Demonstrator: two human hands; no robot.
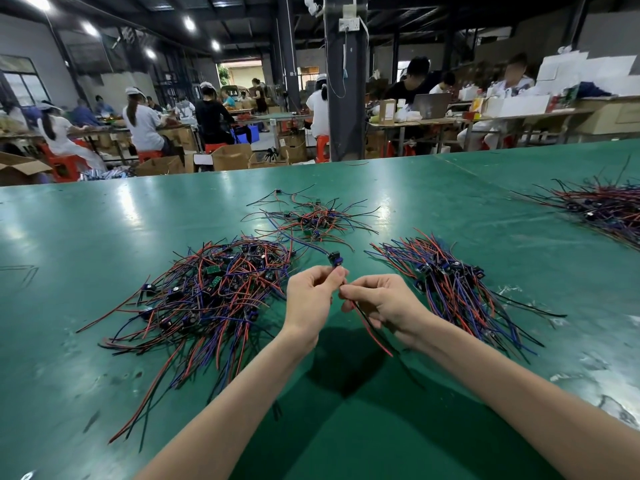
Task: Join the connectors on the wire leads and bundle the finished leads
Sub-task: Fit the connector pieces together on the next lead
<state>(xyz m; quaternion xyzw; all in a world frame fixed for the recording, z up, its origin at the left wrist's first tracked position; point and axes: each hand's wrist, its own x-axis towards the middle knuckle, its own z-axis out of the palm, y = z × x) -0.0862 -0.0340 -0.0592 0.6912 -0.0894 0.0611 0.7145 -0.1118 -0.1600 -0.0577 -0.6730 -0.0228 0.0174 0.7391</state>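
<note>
On the green tabletop (104,237) a large tangled heap of leads (207,299) lies at the left; just beside it the left hand (310,299) pinches a lead under its small dark connector (335,259), raised above the surface; fingertip to fingertip with it, the right hand (377,299) pinches a red-and-black wire pair (374,332) that trails towards the person; beyond the hands sits a smaller loose cluster (311,220); at the right lies a roughly aligned pile (457,289); another heap (609,209) lies at the far right edge.

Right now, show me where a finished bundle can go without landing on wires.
Bare table left of the large tangled pile, and the wide strip between the right-hand pile and the far-right pile. Crowded: the middle, around the left hand and right hand holding wire leads.
</note>
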